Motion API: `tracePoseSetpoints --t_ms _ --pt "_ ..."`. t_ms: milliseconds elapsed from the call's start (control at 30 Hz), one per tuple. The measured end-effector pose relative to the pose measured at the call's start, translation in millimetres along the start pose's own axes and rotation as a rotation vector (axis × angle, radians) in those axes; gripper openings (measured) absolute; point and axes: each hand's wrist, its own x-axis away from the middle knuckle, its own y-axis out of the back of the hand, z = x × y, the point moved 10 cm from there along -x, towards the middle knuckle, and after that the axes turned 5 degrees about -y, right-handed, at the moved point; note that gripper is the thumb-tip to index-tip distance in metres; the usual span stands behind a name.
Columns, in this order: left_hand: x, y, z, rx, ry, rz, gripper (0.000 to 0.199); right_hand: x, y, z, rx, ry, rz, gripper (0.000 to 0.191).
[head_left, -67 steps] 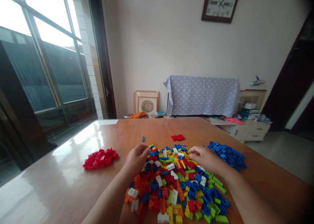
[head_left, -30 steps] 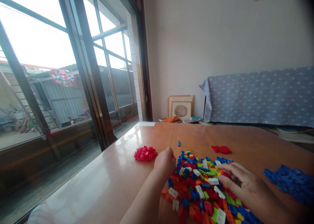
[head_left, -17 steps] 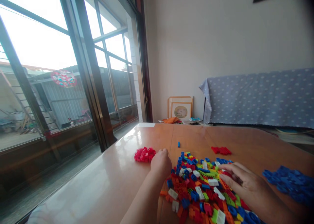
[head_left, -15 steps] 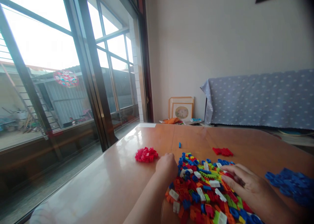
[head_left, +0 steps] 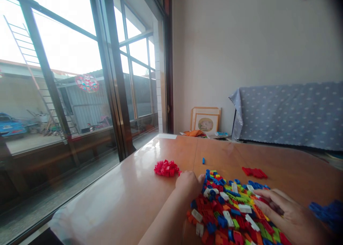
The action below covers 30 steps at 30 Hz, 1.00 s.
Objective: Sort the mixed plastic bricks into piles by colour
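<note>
My left hand (head_left: 189, 184) is beside the small pile of pinkish-red bricks (head_left: 166, 168), at its right edge. Its thumb stands apart from the other fingers, which are mostly hidden behind the back of the hand. My right hand (head_left: 285, 209) rests over the right side of a large mixed heap of toy building bricks (head_left: 227, 212). Its fingers and thumb curve around a red brick (head_left: 264, 200), which is partly hidden between them. Red, blue, white, green, orange and yellow pieces make up the heap.
A single blue brick (head_left: 203, 161) lies beyond the heap. Red bricks (head_left: 254, 172) form a small group behind it, and a blue pile (head_left: 328, 213) sits at the right. The wooden table (head_left: 128, 198) borders a large window; framed pictures (head_left: 205, 120) lean against the wall.
The camera view has turned left, so the scene sits farther right. My left hand's thumb has spread away from its fingers beside the pinkish-red pile. My right hand keeps its place over the heap.
</note>
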Motion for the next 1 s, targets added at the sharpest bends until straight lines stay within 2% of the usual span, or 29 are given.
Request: tracePoseSetpoints --t_ms 233,367,467,567,633,700,833,900,1000 --pt "-3.7 2.0 16.7 -0.096 0.055 -0.050 0.068 1.0 -6.1 -3.3 0.000 -0.024 0.032 0.041" --pt "-2.4 7.0 12.6 -0.114 0.050 -0.054 0.060 1.1 -1.7 -0.7 0.011 -0.017 0.013 0.041" --pt "2.1 11.2 -12.4 -0.057 -0.071 -0.053 0.046 -0.2 -2.6 -2.4 0.009 -0.031 0.024 0.041" --pt "15.6 8.8 -60.3 0.134 -0.340 -0.014 0.037 -0.8 -4.3 2.0 -0.026 -0.020 0.026 0.041" --pt "29.5 0.6 -91.5 0.283 -0.503 0.064 0.037 0.5 -3.6 10.6 -0.059 -0.001 0.008 0.039" --pt "40.8 -13.5 -112.1 0.422 -0.569 0.179 0.038 2.9 -4.3 22.0 -0.097 0.017 0.012 0.038" --pt "46.5 -43.1 -125.3 0.685 -0.486 0.355 0.040 6.8 -5.3 43.7 -0.166 0.060 0.026 0.036" --pt "42.4 -54.3 -122.7 0.780 -0.408 0.382 0.042 7.5 -5.8 50.3 -0.182 0.074 0.022 0.032" --pt "33.7 -65.8 -115.3 0.829 -0.327 0.361 0.041 9.1 -11.2 59.6 -0.201 0.103 0.048 0.030"
